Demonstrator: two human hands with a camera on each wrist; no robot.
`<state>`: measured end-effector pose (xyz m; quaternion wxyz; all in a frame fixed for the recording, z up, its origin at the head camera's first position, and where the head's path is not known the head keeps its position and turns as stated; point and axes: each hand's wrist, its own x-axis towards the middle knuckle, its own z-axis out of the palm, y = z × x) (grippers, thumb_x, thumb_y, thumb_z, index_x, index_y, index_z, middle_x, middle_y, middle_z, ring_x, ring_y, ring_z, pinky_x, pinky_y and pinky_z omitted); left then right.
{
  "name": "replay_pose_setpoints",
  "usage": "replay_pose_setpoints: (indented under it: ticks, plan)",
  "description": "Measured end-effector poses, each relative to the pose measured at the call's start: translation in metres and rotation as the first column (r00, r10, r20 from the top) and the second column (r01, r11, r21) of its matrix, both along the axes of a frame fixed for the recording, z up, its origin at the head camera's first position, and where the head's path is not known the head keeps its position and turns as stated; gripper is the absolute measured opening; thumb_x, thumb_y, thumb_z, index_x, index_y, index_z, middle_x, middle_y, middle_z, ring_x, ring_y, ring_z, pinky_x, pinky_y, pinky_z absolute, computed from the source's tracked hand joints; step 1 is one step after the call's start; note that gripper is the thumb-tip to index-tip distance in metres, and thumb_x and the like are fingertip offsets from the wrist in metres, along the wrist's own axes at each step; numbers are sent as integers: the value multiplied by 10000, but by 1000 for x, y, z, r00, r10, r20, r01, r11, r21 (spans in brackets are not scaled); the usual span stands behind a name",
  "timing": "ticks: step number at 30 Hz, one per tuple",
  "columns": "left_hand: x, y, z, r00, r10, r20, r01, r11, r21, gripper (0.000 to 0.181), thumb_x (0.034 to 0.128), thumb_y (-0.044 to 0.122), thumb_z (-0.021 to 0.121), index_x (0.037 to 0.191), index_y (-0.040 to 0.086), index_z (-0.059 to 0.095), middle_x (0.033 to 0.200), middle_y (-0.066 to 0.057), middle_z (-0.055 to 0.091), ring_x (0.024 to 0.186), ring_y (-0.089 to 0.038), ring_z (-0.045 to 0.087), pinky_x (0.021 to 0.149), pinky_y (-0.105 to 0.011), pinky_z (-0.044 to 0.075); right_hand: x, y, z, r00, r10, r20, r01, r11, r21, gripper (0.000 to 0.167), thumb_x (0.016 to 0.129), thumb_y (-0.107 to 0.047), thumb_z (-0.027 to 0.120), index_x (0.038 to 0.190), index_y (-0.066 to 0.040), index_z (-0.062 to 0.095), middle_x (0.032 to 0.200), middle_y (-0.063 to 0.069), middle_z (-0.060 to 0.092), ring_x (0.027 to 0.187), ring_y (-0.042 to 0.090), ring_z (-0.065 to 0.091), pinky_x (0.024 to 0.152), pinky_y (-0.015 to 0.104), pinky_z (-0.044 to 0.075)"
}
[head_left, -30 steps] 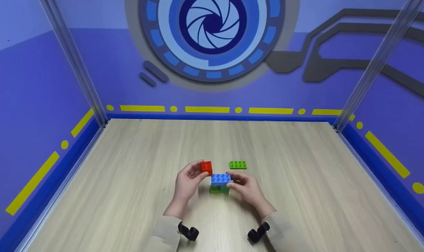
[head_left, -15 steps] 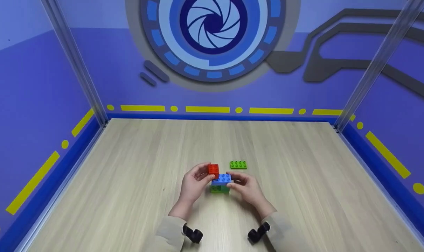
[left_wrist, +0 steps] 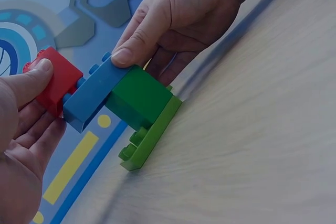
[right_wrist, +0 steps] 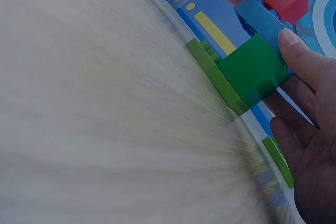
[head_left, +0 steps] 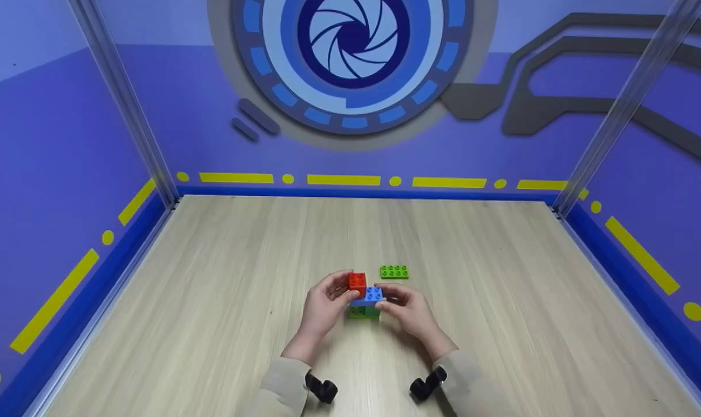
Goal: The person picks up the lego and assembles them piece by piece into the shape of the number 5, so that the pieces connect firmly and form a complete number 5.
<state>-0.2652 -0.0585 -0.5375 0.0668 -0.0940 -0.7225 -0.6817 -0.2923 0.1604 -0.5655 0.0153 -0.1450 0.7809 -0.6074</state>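
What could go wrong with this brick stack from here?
Pressing the red brick down might tip the stack: beneath it, the blue brick overhangs the dark green brick. The red brick could also seat crooked, as studs show beneath it. If the right hand loses its pinch on the blue brick, the stack may shift.

The pale wood-grain tabletop [head_left: 223, 260] carries a loose lime brick [head_left: 394, 272] and a brick stack [head_left: 370, 308].
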Motion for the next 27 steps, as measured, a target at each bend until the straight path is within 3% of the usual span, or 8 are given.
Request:
replay_pose_setpoints:
  ticks: [10, 20, 27]
  plan:
    - [1, 1, -2, 1000, 5, -26, -6, 999, -32, 460, 918, 182, 770, 1347, 65, 651, 1338, -155, 693, 1261, -318, 662, 1090, -373, 543, 0, 0, -1, 1000, 4, -12, -4, 1000, 2, 416, 899, -143, 796, 1283, -12, 701, 1235, 198, 729, 1072, 98, 699, 948, 180, 562]
    - [2, -1, -3, 999, -8, -48, 6, 999, -52, 464, 932, 161, 754, 1363, 35, 638, 1348, -174, 682, 1255, -328, 662, 1079, -377, 550, -1, 1, -2, 1000, -5, -2, 5, 1000, -5, 407, 895, -119, 789, 1282, -27, 702, 1244, 183, 728, 1129, 202, 695, 1036, 354, 576]
    - [1, -3, -3, 997, -15, -74, 9, 996, -88, 464, 929, 147, 752, 1365, 35, 638, 1331, -173, 692, 1237, -332, 670, 1069, -392, 555, 0, 1, -1, 1000, 6, -20, -6, 1000, 3, 410, 899, -158, 795, 1280, -36, 708, 1239, 173, 732, 1116, 158, 695, 1011, 294, 580]
